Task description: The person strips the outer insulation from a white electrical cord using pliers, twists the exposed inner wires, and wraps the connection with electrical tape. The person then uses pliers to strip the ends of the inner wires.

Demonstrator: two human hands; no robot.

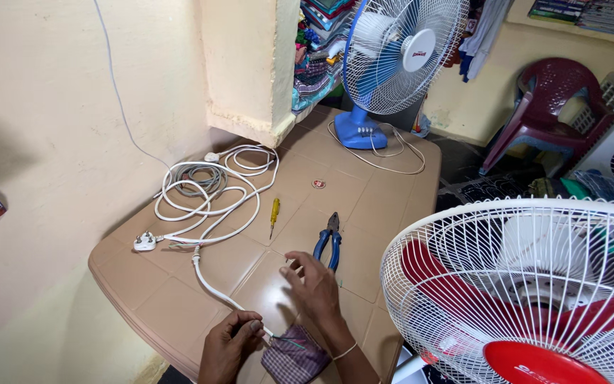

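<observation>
My left hand (227, 343) pinches the end of a white cable (211, 288) near the table's front edge; thin coloured wires stick out of that end over a small checked cloth pouch (294, 355). My right hand (314, 284) hovers just right of it with fingers spread, holding nothing, close to blue-handled pliers (330, 242). The cable runs back to a loose white coil (214, 188) with a white plug (144, 242). A yellow-handled screwdriver (274, 213) lies between coil and pliers.
The brown plastic table (179, 306) stands against a cream wall. A blue table fan (392, 64) stands at the far end, a red-bladed white fan (527, 291) at my right. A maroon plastic chair (548, 107) is behind.
</observation>
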